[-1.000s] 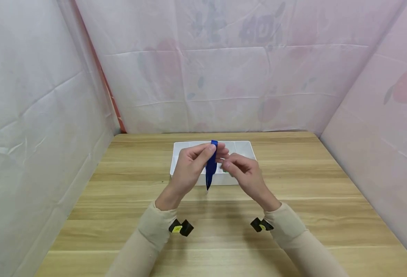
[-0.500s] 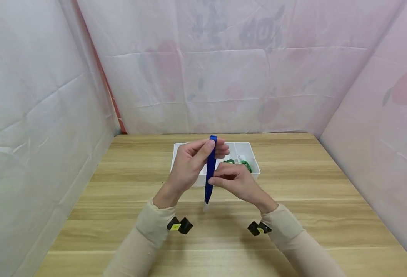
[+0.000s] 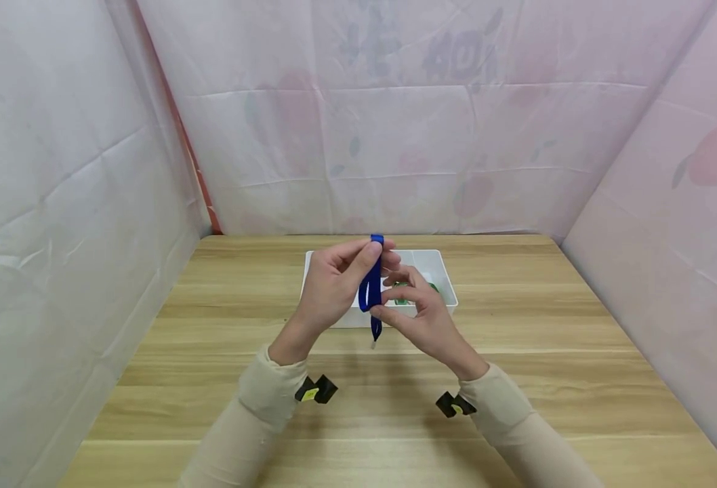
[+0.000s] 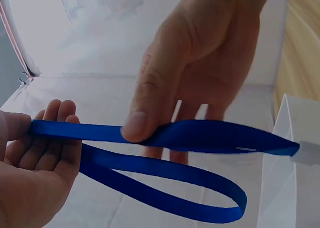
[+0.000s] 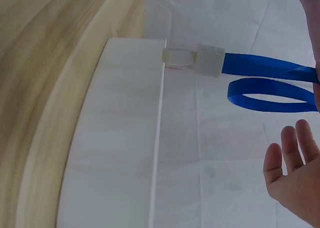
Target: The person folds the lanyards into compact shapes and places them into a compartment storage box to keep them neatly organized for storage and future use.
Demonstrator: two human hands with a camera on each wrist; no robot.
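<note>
Above the near edge of the white tray (image 3: 440, 261), the left hand (image 3: 334, 291) pinches the blue ribbon's (image 3: 371, 291) top while the right hand (image 3: 422, 318) pinches its middle into 1 loop; it seems light, limp and slippery, best held flat.
</note>
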